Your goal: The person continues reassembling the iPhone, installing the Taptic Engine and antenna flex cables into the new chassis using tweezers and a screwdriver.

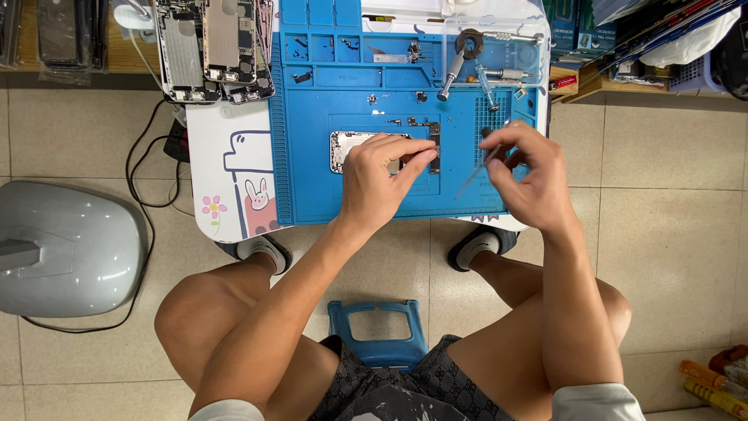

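An opened phone body (347,148) with a silver frame lies on the blue repair mat (312,179). My left hand (379,183) rests on top of it, fingers pressing on its right half and covering most of it. My right hand (522,175) hovers just to the right, pinching thin metal tweezers (477,173) whose tips slant down and left toward the mat. Tiny screws and small parts (413,122) lie on the mat just above the phone.
Two screwdrivers (452,74) and a tape roll (470,40) sit in the mat's upper trays. Several stripped phone housings (210,47) lie at top left. A grey domed object (66,249) and black cables (152,175) are on the tiled floor at left. A blue stool (378,331) stands between my knees.
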